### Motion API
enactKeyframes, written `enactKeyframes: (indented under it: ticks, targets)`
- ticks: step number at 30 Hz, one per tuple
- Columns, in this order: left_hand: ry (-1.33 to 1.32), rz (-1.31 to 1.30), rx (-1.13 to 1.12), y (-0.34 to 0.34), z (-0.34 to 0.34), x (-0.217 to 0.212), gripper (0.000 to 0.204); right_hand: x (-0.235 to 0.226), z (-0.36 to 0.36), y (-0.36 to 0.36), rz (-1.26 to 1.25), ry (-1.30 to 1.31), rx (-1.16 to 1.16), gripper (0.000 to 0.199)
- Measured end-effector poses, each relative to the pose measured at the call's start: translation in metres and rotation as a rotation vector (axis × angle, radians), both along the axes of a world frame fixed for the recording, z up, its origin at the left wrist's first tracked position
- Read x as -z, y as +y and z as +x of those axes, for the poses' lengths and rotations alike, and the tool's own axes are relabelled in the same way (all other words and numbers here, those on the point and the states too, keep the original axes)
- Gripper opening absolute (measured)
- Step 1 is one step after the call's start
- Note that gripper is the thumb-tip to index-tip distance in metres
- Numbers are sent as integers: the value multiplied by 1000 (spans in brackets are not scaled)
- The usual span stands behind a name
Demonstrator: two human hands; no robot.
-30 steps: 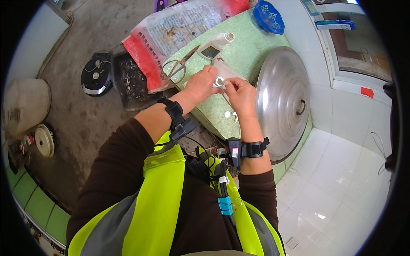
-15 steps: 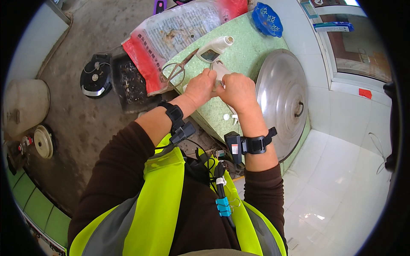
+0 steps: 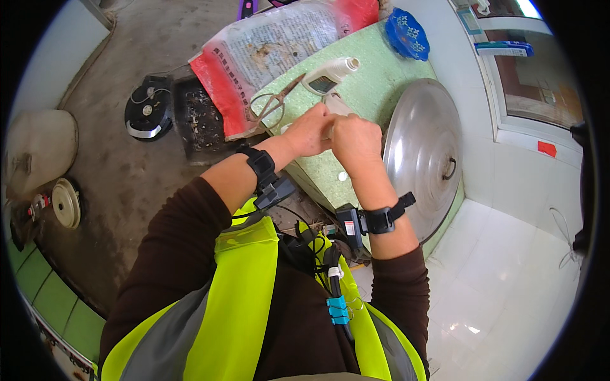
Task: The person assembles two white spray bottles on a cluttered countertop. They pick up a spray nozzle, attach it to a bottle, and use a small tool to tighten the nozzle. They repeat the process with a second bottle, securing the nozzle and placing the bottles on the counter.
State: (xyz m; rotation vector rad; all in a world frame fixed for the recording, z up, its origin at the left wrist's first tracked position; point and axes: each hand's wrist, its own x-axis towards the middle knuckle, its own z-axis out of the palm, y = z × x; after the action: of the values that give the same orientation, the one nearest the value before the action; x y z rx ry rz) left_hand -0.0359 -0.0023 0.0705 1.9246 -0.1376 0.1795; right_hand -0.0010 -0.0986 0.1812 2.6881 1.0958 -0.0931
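Observation:
My left hand and my right hand meet over the green speckled tabletop, fingers closed around a whitish object. Most of it is covered by my hands, so its kind cannot be made out. Just beyond lies a white bottle with a dark label, on its side. Left of that, rusty scissors with wide loop handles rest at the table's edge. A small round white piece lies on the tabletop, nearer me, beside my right forearm.
A large round metal lid leans at the right of the tabletop. At the far end stands a blue patterned basket. A red and white sack overlaps the left edge. On the floor are a black tray and a black round appliance.
The view has shifted slightly, so the surroundings sit a little lower and to the right. My hands stay together. A second small white piece near my right wrist no longer shows.

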Motion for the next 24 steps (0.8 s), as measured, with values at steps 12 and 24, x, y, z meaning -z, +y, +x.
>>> enactKeyframes:
  ticks: [12, 24]
  targets:
    - [46, 33, 17, -2, 0, 6, 31, 13, -1, -9, 19, -136, -100, 7]
    - [51, 69, -115, -19, -6, 1, 40, 26, 2, -24, 346, -167, 61, 9]
